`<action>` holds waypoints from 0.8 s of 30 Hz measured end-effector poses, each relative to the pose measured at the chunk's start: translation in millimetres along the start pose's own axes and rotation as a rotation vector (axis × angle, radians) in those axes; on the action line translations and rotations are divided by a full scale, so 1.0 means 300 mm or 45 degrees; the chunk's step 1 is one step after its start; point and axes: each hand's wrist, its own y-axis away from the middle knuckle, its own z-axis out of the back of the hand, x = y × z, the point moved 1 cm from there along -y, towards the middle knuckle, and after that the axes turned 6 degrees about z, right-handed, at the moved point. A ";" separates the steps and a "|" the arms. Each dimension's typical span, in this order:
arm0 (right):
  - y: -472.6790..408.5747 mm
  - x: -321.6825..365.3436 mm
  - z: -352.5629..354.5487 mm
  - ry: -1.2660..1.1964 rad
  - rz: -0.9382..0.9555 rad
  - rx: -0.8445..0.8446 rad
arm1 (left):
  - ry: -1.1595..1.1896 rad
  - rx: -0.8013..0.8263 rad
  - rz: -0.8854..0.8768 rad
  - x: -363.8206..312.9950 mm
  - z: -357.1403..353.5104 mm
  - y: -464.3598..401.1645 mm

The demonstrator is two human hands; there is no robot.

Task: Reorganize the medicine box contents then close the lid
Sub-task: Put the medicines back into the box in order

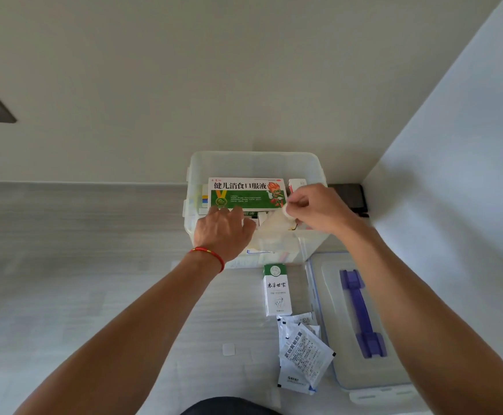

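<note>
A clear plastic medicine box stands open on the grey surface against the wall. Inside it, a large green and white carton stands upright, with smaller packs around it. My left hand reaches over the near rim, fingers spread on the packs below the carton. My right hand hovers over the box's right side and pinches a small white round item between thumb and fingers. The lid, clear with a purple handle, lies flat to the right of my arm.
A tall white and green carton lies in front of the box. Several white sachets are piled nearer to me. A small white square lies on the surface. A dark object sits behind the box by the right wall.
</note>
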 end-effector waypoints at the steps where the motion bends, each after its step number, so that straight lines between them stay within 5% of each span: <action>1: 0.001 -0.020 -0.020 0.053 -0.045 0.073 | -0.019 0.006 0.005 -0.003 -0.003 -0.001; 10: -0.058 0.021 -0.048 0.486 -0.138 0.238 | -0.060 0.024 0.018 -0.001 -0.010 0.000; 15: 0.089 0.064 -0.067 0.044 0.346 -0.507 | 0.127 0.000 -0.065 0.010 0.002 0.008; 18: 0.238 0.040 -0.142 -0.273 0.587 -0.709 | 0.307 0.144 -0.165 0.030 0.020 0.007; 20: 0.294 -0.026 -0.254 -0.255 0.369 -0.614 | 0.272 0.196 -0.202 0.033 0.034 0.007; 24: 0.309 -0.142 -0.515 0.277 -0.367 0.125 | 0.446 0.282 -0.157 0.010 0.065 0.021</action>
